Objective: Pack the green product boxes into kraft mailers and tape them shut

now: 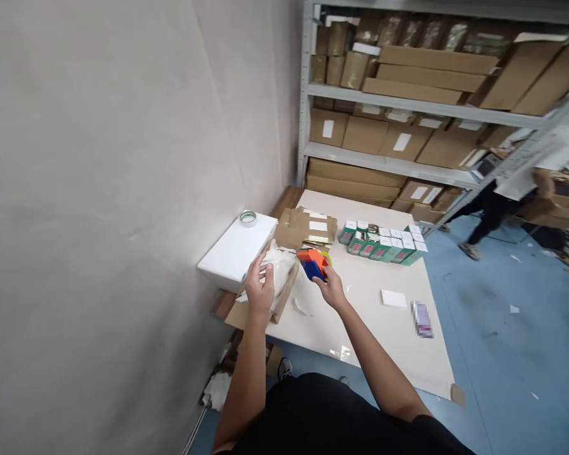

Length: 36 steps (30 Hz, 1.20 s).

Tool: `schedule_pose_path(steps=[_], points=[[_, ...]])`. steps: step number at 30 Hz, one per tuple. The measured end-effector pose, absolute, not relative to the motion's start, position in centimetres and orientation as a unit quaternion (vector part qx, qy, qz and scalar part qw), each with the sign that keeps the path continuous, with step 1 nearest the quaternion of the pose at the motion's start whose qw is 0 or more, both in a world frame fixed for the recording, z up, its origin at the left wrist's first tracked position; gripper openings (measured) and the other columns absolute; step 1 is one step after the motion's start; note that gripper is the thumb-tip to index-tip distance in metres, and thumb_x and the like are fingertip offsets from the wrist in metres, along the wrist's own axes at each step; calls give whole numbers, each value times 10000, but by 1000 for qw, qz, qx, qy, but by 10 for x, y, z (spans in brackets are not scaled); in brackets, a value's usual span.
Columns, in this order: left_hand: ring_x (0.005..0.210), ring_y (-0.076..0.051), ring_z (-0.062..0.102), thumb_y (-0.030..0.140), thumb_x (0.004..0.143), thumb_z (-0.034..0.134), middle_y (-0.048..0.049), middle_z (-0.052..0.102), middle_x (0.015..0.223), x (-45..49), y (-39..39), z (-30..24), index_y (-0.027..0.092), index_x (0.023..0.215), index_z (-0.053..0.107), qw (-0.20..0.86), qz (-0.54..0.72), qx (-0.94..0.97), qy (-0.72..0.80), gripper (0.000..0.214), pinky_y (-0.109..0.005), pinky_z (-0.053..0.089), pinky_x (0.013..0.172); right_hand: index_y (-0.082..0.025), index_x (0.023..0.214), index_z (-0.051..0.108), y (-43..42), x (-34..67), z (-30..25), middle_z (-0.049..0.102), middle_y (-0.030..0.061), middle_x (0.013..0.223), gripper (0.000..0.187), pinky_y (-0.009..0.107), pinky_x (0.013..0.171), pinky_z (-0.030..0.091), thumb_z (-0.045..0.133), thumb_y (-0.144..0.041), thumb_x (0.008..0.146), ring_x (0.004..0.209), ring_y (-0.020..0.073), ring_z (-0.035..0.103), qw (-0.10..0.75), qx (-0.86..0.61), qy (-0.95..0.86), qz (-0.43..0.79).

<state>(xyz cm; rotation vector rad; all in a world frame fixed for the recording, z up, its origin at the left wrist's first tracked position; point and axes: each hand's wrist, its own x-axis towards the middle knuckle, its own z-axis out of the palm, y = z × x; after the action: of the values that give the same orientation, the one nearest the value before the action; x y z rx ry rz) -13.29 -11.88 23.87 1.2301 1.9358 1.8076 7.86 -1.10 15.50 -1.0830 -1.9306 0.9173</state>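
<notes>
My right hand is wrapped round an orange and blue tape dispenser, raised over the table. A bit of yellow shows behind the dispenser. To its left stands an open cardboard box with crumpled white wrapping inside. My left hand is at the left side of that box, fingers apart and close to the wrapping. Whether its fingertips touch the wrapping I cannot tell. What lies under the wrapping is hidden.
A tape roll sits on a white box by the wall. Flattened cardboard, several green-and-white small boxes, a white pad and a blurred purple item lie on the table. Shelves stand behind; a person is at right.
</notes>
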Motion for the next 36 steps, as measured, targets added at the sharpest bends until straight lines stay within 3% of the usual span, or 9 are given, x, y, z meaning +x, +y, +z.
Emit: schedule_pose_path(steps=[7, 15, 21, 24, 28, 32, 36], points=[[1055, -207, 700, 449, 1002, 544, -134, 649, 1388, -225, -177, 229, 229, 1418, 591, 41, 608, 339, 717, 473, -308, 592, 857, -213, 1162, 641, -6, -79, 143, 645, 154, 1189, 276, 496, 1014, 469, 628, -285, 896, 1147, 339, 572, 311, -352, -823, 320], [1056, -220, 712, 465, 987, 568, -131, 676, 1352, -272, -232, 213, 245, 1406, 606, 17, 606, 240, 758, 474, -354, 587, 909, -154, 1128, 677, 4, -220, 137, 686, 176, 1176, 267, 406, 950, 481, 675, -199, 864, 1098, 311, 625, 181, -381, -873, 246], [1038, -213, 707, 455, 983, 573, -132, 676, 1353, -281, -234, 216, 221, 1377, 620, 39, 607, 244, 755, 461, -349, 590, 897, -93, 1056, 706, 3, -266, 137, 717, 211, 1134, 189, 390, 947, 437, 635, -116, 883, 1061, 292, 650, 71, -386, -901, 187], [1061, -224, 705, 470, 986, 562, -136, 674, 1356, -283, -227, 217, 220, 1371, 627, 51, 603, 262, 752, 464, -349, 595, 885, -104, 1045, 704, 2, -266, 135, 728, 195, 1088, 168, 421, 1018, 400, 658, -169, 897, 1103, 294, 614, 97, -373, -905, 179], [1064, -228, 705, 471, 983, 556, -134, 685, 1334, -283, -209, 212, 221, 1348, 646, 71, 595, 287, 747, 451, -346, 601, 865, -148, 1170, 687, 0, -246, 136, 681, 182, 1242, 310, 435, 1041, 417, 687, -309, 905, 1216, 324, 553, 167, -365, -896, 192], [1027, -221, 713, 437, 974, 566, -125, 713, 1273, -274, -179, 206, 216, 1302, 671, 109, 585, 325, 735, 409, -341, 598, 856, -213, 1285, 652, 0, -206, 137, 661, 125, 1297, 365, 408, 1047, 462, 615, -284, 928, 1201, 281, 582, 245, -371, -864, 236], [1047, -230, 713, 416, 962, 590, -129, 718, 1266, -251, -136, 202, 215, 1313, 667, 182, 582, 377, 697, 412, -327, 598, 826, -206, 1303, 644, 4, -150, 134, 651, 126, 1325, 389, 413, 1100, 456, 602, -283, 925, 1253, 268, 578, 313, -373, -829, 273]])
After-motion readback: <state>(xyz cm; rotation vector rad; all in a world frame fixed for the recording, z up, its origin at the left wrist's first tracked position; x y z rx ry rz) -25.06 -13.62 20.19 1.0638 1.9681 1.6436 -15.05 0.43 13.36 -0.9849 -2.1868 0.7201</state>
